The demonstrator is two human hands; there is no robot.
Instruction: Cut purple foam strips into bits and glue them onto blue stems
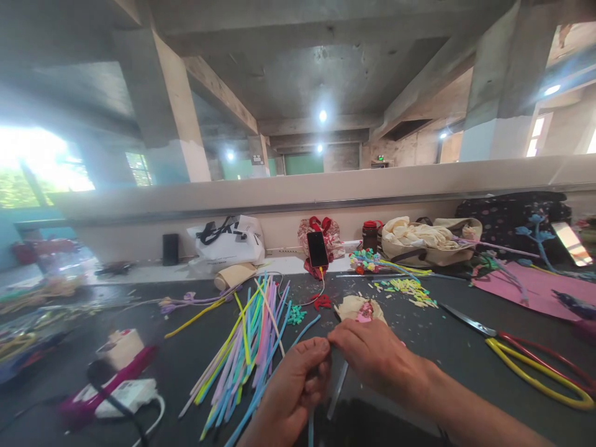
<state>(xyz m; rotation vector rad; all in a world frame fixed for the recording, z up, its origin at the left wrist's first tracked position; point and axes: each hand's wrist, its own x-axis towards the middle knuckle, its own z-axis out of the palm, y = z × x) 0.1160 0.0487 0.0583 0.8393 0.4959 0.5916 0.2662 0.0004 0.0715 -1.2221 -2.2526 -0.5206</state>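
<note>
Left hand (298,379) and right hand (375,351) sit nearly fingertip to fingertip, fingers curled — what they grip, I can't tell. One blue pipe cleaner (311,428) shows just below the left; leftward, a colourful heap (254,347) — rightward, scissors (492,333).

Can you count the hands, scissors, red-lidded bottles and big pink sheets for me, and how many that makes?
Hands (left hand, right hand): 2
Scissors: 1 pair
Red-lidded bottle: 1
Big pink sheet: 1
Total: 5
</note>
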